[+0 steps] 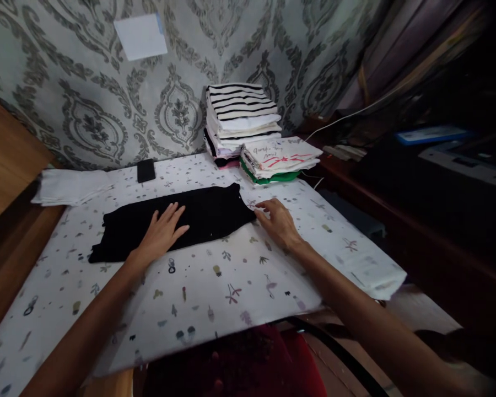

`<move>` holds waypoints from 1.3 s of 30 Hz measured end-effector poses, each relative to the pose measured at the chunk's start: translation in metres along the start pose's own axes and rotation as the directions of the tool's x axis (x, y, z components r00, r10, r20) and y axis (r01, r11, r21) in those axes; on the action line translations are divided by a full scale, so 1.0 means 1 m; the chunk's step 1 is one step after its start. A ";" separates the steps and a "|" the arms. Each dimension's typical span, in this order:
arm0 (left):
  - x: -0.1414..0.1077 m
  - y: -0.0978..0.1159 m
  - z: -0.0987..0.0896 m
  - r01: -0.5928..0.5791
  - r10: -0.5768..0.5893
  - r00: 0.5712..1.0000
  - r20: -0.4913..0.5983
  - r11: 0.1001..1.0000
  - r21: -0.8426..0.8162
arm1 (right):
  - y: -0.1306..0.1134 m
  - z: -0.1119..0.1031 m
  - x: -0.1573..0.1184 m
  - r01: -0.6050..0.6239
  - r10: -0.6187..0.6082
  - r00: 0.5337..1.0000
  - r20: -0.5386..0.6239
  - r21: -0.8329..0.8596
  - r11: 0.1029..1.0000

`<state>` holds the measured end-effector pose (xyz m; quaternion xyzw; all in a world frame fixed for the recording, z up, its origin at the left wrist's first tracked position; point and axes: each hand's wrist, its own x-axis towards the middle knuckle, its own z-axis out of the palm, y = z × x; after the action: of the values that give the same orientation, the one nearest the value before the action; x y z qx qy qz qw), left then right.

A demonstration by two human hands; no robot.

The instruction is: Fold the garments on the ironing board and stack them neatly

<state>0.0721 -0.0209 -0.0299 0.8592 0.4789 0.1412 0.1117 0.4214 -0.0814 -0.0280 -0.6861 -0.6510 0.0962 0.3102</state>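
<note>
A black garment, folded into a long strip, lies flat across the patterned white tablecloth. My left hand rests palm down on its left-middle part, fingers spread. At the garment's right end, my right hand has thumb and forefinger brought together at the pointed corner, pinching the cloth there. Its other fingers are curled and partly hidden.
Behind the garment stand a tall stack of folded clothes with stripes on top and a lower stack. A black phone and folded white cloth lie at the back left. Dark furniture borders the right side.
</note>
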 end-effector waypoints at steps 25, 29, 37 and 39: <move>0.182 0.110 0.039 -0.248 0.250 0.968 0.003 0.964 -0.092 | -0.002 0.014 -0.003 -0.056 0.060 0.998 0.016 -0.178 0.983; 0.208 0.122 0.051 -0.204 0.208 0.976 0.068 0.978 -0.051 | 0.000 0.014 -0.004 -0.066 0.067 0.998 0.000 -0.154 0.986; 0.197 0.097 0.006 -0.116 0.121 0.993 0.016 0.975 -0.188 | -0.023 0.003 0.000 -0.071 0.065 0.997 0.033 0.248 0.966; 0.182 0.075 -0.019 -0.095 0.102 0.995 0.012 0.955 -0.281 | -0.048 0.001 -0.001 -0.019 0.001 0.999 0.052 0.340 0.940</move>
<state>0.2164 0.0972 0.0375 0.8593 0.4091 0.2018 0.2313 0.3808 -0.0840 -0.0022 -0.6230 -0.6288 0.2263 0.4066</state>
